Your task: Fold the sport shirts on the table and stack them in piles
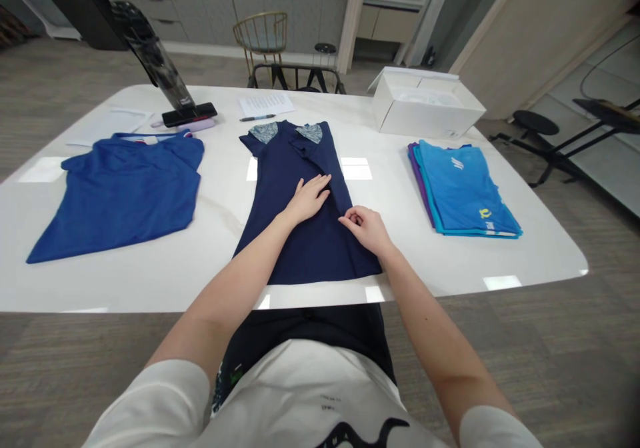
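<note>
Navy shirt point(300, 248): laid on the white surface point(220, 281), one side apparently folded inward.
Left hand point(309, 198): spread flat on the shirt.
Right hand point(369, 229): curled at the side edge; grip cannot be told.
Fold: seemingly being straightened; light, even tension is called for.

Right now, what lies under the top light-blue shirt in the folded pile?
Under the top shirt, edges of teal cloth and purple cloth show along its left side; the rest is covered, exact count unclear.
</note>
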`<state>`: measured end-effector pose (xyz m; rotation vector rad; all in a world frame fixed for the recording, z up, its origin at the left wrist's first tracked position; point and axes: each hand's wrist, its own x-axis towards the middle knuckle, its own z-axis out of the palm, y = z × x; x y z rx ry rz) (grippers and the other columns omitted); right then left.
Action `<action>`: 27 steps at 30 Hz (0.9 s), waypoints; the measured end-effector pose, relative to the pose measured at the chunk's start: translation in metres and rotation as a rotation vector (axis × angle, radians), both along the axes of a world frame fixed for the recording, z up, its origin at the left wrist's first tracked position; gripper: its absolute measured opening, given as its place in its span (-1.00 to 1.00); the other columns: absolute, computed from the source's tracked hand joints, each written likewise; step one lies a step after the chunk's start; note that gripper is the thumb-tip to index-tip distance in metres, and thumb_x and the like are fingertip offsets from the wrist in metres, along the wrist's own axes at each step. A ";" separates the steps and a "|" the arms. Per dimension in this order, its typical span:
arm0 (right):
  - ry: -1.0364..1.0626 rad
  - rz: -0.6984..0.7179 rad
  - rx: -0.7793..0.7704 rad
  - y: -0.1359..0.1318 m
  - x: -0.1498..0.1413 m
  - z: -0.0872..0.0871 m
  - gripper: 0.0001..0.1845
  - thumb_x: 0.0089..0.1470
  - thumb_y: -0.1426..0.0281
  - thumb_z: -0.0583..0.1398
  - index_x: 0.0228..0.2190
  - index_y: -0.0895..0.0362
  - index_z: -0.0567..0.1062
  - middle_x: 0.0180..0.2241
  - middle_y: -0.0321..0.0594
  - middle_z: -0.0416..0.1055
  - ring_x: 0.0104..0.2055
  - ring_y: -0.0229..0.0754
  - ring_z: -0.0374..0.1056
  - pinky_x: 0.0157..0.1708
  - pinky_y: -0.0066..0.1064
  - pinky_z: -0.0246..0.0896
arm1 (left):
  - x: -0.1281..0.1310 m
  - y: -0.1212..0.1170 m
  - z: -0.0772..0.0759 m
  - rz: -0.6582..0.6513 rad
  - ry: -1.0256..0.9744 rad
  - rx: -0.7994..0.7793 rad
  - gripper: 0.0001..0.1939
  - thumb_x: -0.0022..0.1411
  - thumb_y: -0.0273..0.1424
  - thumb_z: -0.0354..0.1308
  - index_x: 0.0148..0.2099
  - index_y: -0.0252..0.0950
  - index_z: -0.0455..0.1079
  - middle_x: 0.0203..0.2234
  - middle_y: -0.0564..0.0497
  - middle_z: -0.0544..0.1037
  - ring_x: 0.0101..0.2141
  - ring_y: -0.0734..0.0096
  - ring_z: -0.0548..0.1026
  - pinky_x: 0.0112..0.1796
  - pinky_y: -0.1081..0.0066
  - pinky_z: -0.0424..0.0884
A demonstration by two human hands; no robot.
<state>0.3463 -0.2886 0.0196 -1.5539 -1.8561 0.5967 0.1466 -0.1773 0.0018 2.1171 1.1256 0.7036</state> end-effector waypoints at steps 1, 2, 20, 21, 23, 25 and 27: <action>0.041 0.017 -0.004 0.001 -0.001 0.000 -0.73 0.20 0.15 0.25 -0.38 0.08 0.54 -0.45 -0.31 0.45 -0.43 -0.21 0.25 -0.33 -0.38 0.14 | 0.001 0.000 0.002 0.017 -0.070 -0.048 -0.47 0.43 -0.35 0.04 0.41 -0.11 0.27 0.39 -0.03 0.27 0.42 0.21 0.13 0.41 -0.04 -0.22; 0.076 0.032 -0.013 0.002 -0.002 -0.001 -0.74 0.20 0.15 0.26 -0.36 0.08 0.55 -0.44 -0.30 0.46 -0.43 -0.22 0.24 -0.34 -0.39 0.13 | 0.003 0.000 0.005 0.042 -0.156 -0.108 -0.47 0.41 -0.36 0.06 0.39 -0.13 0.29 0.38 -0.03 0.30 0.40 0.21 0.17 0.41 0.01 -0.12; -0.498 0.066 -0.006 -0.078 -0.006 0.004 -0.75 0.32 0.17 0.24 -0.27 0.09 0.47 -0.32 -0.19 0.52 -0.29 -0.07 0.41 -0.25 -0.28 0.09 | 0.007 -0.023 0.016 -0.062 0.035 -0.057 -0.65 0.34 -0.45 0.20 0.14 -0.29 0.56 -0.07 -0.06 0.65 -0.14 0.31 0.57 0.04 0.34 0.44; -0.507 0.071 -0.003 -0.079 -0.008 0.003 -0.77 0.34 0.20 0.22 -0.28 0.09 0.46 -0.31 -0.18 0.53 -0.26 -0.06 0.42 -0.22 -0.27 0.09 | 0.006 -0.024 0.017 -0.090 0.041 -0.048 -0.63 0.33 -0.47 0.21 0.16 -0.29 0.54 -0.06 -0.05 0.65 -0.16 0.33 0.57 0.01 0.35 0.45; -0.505 0.077 -0.006 -0.082 -0.011 0.003 -0.80 0.37 0.25 0.18 -0.28 0.09 0.45 -0.29 -0.18 0.54 -0.22 -0.05 0.43 -0.20 -0.26 0.07 | 0.002 -0.026 0.018 -0.183 0.054 -0.030 -0.63 0.31 -0.52 0.19 0.14 -0.27 0.55 -0.06 -0.02 0.64 -0.17 0.36 0.57 -0.03 0.38 0.45; -0.486 0.061 -0.006 -0.083 -0.014 0.004 -0.80 0.39 0.28 0.16 -0.29 0.09 0.45 -0.28 -0.19 0.54 -0.20 -0.06 0.43 -0.19 -0.26 0.05 | -0.001 -0.028 0.021 -0.299 0.084 -0.016 -0.65 0.31 -0.54 0.16 0.09 -0.25 0.57 -0.08 0.00 0.64 -0.15 0.38 0.57 -0.05 0.40 0.44; -0.460 0.039 0.005 -0.084 -0.015 0.004 -0.80 0.40 0.28 0.15 -0.30 0.08 0.45 -0.29 -0.20 0.53 -0.21 -0.07 0.42 -0.18 -0.27 0.05 | -0.002 -0.032 0.026 -0.394 0.144 -0.001 -0.69 0.32 -0.52 0.17 0.06 -0.24 0.59 -0.12 0.00 0.63 -0.17 0.38 0.57 -0.09 0.42 0.44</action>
